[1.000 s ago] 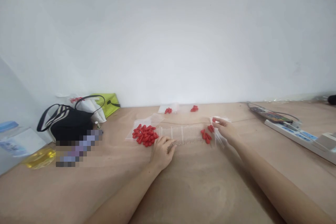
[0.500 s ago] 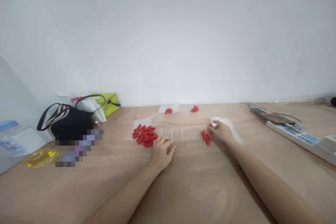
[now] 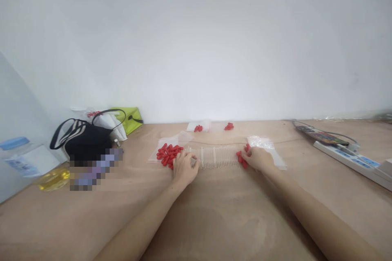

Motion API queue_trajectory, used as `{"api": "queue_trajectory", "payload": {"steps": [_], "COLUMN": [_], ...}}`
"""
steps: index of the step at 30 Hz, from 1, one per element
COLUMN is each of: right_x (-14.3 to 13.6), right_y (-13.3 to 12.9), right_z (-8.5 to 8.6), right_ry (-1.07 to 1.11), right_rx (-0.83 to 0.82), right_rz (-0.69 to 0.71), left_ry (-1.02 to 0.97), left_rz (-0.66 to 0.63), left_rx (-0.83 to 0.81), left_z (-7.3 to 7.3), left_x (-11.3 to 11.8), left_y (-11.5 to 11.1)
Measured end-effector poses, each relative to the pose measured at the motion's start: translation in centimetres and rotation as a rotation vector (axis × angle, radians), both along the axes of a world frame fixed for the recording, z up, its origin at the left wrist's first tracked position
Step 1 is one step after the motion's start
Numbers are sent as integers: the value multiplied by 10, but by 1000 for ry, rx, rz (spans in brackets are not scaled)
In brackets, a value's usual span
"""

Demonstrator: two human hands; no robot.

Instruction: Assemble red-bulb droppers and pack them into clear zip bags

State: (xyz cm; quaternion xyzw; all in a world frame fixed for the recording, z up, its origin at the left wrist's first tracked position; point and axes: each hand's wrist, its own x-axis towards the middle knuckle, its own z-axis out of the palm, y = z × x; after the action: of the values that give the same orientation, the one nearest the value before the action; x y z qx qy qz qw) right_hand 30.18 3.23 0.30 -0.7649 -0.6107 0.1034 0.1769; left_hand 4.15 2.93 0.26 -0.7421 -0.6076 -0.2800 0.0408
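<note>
A row of thin clear sticks lies side by side on the wooden table, pale tips toward me. At its left end rests my left hand, fingers bent and thumb apart from the index finger, beside a large pile of red pear-shaped pieces. I see nothing held in it, though its palm is hidden. My right hand is at the row's other end, fingertips closed on a small group of red pear-shaped pieces. How many it grips is hidden.
Clear plastic bags lie behind my right hand. Two small red clusters sit near the wall. A black bag, a green box and a bottle of yellow liquid stand left. A phone and power strip lie right.
My right hand has moved left and nearer, onto the small red group. My left hand's fingers have drawn in slightly by the large pile. The whole view has shifted a little.
</note>
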Motion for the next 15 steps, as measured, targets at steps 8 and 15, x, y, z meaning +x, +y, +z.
{"api": "queue_trajectory", "payload": {"steps": [8, 15], "right_x": [2, -3], "right_y": [3, -6], "right_z": [0, 3], "right_ry": [14, -64], "right_rx": [-69, 126], "right_rz": [-37, -40], "left_ry": [209, 278], "left_rz": [144, 160], "left_rx": [-190, -208], "left_z": [19, 13], "left_x": [21, 32], "left_y": [26, 43]}}
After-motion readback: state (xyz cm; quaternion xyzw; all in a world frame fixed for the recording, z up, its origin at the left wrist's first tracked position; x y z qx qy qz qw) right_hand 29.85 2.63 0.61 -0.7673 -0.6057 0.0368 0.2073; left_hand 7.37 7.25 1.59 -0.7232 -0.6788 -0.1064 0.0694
